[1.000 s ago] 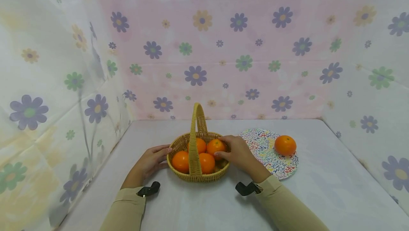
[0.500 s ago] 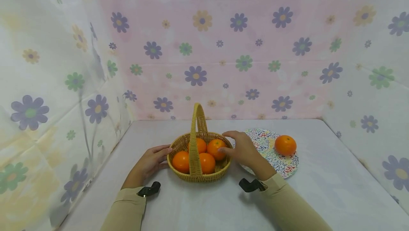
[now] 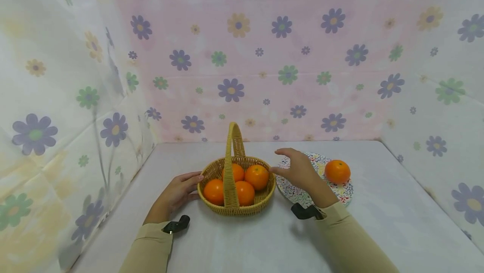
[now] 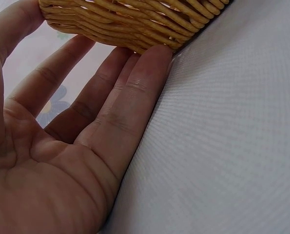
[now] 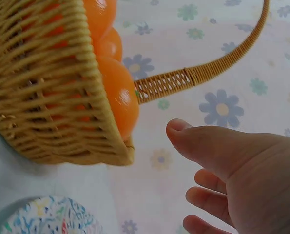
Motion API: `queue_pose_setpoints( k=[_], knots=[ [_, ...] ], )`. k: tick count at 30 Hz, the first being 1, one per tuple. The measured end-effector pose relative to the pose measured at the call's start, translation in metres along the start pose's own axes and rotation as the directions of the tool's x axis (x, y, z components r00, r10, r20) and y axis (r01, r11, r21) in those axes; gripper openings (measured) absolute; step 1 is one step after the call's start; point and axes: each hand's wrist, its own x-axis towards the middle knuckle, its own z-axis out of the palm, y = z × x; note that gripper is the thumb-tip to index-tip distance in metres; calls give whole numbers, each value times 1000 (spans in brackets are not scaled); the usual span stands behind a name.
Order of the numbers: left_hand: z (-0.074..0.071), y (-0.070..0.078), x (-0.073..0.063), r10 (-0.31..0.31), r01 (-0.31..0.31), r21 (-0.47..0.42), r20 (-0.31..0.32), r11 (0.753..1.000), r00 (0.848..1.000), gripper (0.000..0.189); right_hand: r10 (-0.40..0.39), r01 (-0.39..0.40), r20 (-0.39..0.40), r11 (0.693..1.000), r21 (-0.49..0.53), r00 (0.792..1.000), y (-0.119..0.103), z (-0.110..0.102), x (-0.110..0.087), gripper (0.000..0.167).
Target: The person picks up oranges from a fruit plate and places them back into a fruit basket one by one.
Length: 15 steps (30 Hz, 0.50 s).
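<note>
A woven yellow-brown basket [image 3: 245, 211] with a tall arched handle stands on the table, holding several oranges [image 3: 257, 177]. My left hand [image 3: 178, 192] lies against the basket's left side. In the left wrist view its fairly straight fingers [image 4: 130, 105] reach up to the wicker wall [image 4: 130, 22], touching it from outside. To the right of the basket, my right hand [image 3: 302, 173] hovers with thumb and fingers spread apart, holding nothing. The thumb [image 5: 198, 144] points toward the basket's orange-filled side. Below and beyond that hand lies a round, multicoloured speckled mat [image 3: 293, 192].
One more orange [image 3: 338, 171] sits on the right part of the mat. The white table [image 3: 227, 248] is closed in by flower-patterned cloth [image 3: 264, 54] at the back and sides.
My right hand has let go of the right-hand orange inside the basket and moved right, out over the mat. The left hand stays at the basket's side.
</note>
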Motion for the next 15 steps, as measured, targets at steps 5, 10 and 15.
queue_pose_setpoints(
  k=[5,10,15],
  knots=[
    [1,1,0,10,-10,9,3,1000,1000,64,42,-42,-21,999,-8,999,8,-13,-1,64],
    [1,1,0,11,-11,3,6,1000,1000,62,72,-73,-51,997,-23,996,19,-26,-2,64],
    [0,1,-3,19,-19,5,9,1000,1000,63,78,-81,-90,996,-34,993,31,-39,-3,65]
  ],
)
